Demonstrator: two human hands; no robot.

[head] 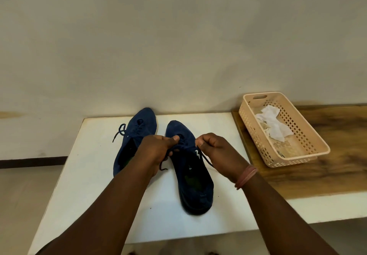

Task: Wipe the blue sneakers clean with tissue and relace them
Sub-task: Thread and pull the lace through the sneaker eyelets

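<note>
Two dark blue sneakers stand side by side on a white table (95, 175), toes pointing toward the wall. The left sneaker (137, 129) has its lace tied, with ends trailing off to its left. Over the lacing of the right sneaker (195, 185) both hands work. My left hand (156, 149) pinches one dark lace end (163, 166) of the right sneaker, which dangles below it. My right hand (218, 151) pinches the other lace end (206, 160), pulled to the right. A pink band circles my right wrist.
A beige plastic basket (309, 155) holding crumpled white tissue (276, 125) sits on a wooden surface (327, 175) to the right of the table. A plain wall rises just behind the sneakers. The floor lies off the table's left edge.
</note>
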